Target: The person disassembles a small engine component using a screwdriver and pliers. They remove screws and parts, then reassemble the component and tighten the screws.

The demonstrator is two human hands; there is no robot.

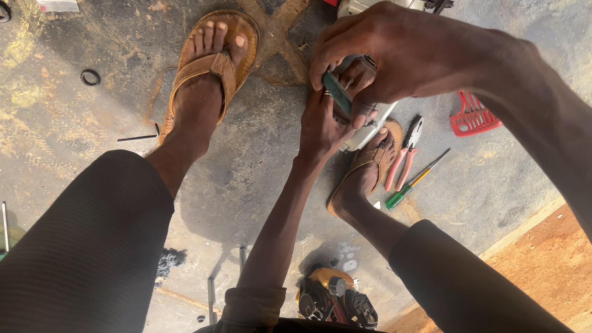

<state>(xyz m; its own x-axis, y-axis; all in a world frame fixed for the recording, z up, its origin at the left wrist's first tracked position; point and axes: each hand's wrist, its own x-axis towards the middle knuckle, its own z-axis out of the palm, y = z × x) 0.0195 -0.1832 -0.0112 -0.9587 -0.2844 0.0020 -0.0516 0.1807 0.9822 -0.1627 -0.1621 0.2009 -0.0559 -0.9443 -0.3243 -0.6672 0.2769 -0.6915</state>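
My right hand (394,49) grips the green handle of a tool (338,94) and presses it down on a small metal machine part (364,126). Beneath it, my left hand (322,126) steadies that same part from the left, fingers wrapped on it. The part itself is mostly hidden by both hands. Both hands work just above my right foot in a brown sandal (365,166).
My left foot in a brown sandal (209,74) rests on the stained concrete floor. Pink-handled pliers (404,157), a green-handled screwdriver (413,182) and a red plastic grille (473,115) lie to the right. A black rubber ring (90,77) and a dark engine piece (333,299) also lie nearby.
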